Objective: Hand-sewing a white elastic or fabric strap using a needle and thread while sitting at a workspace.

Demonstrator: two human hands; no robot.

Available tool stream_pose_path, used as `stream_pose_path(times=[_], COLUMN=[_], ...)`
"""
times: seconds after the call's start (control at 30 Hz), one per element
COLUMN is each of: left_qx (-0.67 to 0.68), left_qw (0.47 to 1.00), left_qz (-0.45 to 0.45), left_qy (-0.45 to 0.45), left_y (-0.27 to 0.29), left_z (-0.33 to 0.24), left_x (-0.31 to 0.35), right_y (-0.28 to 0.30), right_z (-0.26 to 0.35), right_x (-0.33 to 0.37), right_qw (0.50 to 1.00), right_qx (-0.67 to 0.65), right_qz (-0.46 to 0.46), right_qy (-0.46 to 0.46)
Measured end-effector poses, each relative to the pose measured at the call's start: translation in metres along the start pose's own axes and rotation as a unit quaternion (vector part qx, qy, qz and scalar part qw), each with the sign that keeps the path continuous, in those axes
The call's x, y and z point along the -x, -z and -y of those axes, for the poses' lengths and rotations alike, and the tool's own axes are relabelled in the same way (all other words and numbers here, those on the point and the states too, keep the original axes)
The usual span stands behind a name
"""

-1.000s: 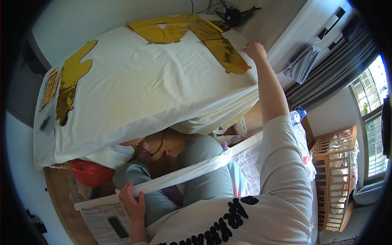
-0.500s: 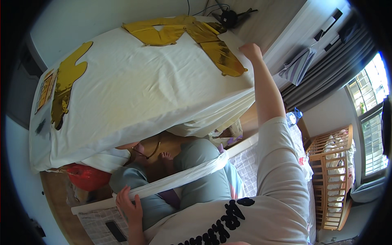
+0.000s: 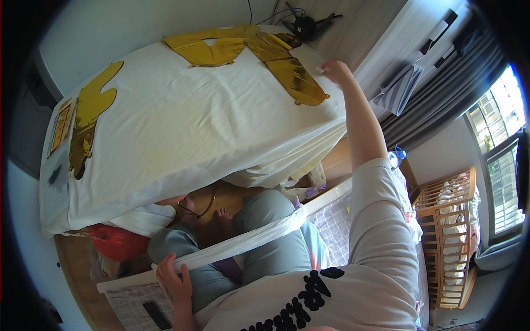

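Observation:
My right hand (image 3: 337,73) reaches out to the far right corner of the table covered by a white cloth (image 3: 182,129). Its fingers are pinched together, and a small whitish bit shows at their tips, too small to make out. Just left of that hand lies a flat gold foil balloon (image 3: 295,77), joined to more gold foil along the far edge. Another flat gold foil piece (image 3: 96,107) lies at the table's left end. My left hand (image 3: 175,281) rests near my thigh with its fingers apart, beside a long white rolled strip (image 3: 243,237) across my lap.
A flat orange-brown package (image 3: 59,127) sits at the table's left edge. Below is a red rounded object (image 3: 118,241). A black phone (image 3: 157,314) lies by my left forearm. A black router (image 3: 305,26) stands behind the table; a wooden crib (image 3: 447,237) is at right.
The view has shifted slightly. My right hand has moved a little, and a small whitish bit now shows at its fingertips. My left hand stays put.

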State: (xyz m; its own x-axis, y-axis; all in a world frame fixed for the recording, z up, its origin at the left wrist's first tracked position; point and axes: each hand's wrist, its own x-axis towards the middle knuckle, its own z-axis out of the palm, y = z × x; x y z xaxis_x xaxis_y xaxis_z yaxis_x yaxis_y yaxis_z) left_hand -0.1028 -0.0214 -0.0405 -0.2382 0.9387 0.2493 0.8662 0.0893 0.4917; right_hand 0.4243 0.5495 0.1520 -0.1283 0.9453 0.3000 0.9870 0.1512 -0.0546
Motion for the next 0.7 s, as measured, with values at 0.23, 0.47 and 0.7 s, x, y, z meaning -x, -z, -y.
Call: stream_pose_path(times=[0.23, 0.47, 0.7], left_qx=[0.004, 0.0, -0.006], left_qw=[1.0, 1.0, 1.0], left_qz=[-0.004, 0.001, 0.009], left_qy=[0.006, 0.007, 0.009], left_y=[0.002, -0.001, 0.002], left_z=[-0.002, -0.001, -0.002], left_x=[0.001, 0.0, 0.0], right_y=[-0.005, -0.003, 0.023], right_z=[0.005, -0.001, 0.018], right_x=[0.0, 0.005, 0.02], right_qw=[0.998, 0.999, 0.99], right_qx=[0.057, 0.045, -0.009], right_qz=[0.011, -0.008, -0.129], right_qy=[-0.032, -0.01, 0.055])
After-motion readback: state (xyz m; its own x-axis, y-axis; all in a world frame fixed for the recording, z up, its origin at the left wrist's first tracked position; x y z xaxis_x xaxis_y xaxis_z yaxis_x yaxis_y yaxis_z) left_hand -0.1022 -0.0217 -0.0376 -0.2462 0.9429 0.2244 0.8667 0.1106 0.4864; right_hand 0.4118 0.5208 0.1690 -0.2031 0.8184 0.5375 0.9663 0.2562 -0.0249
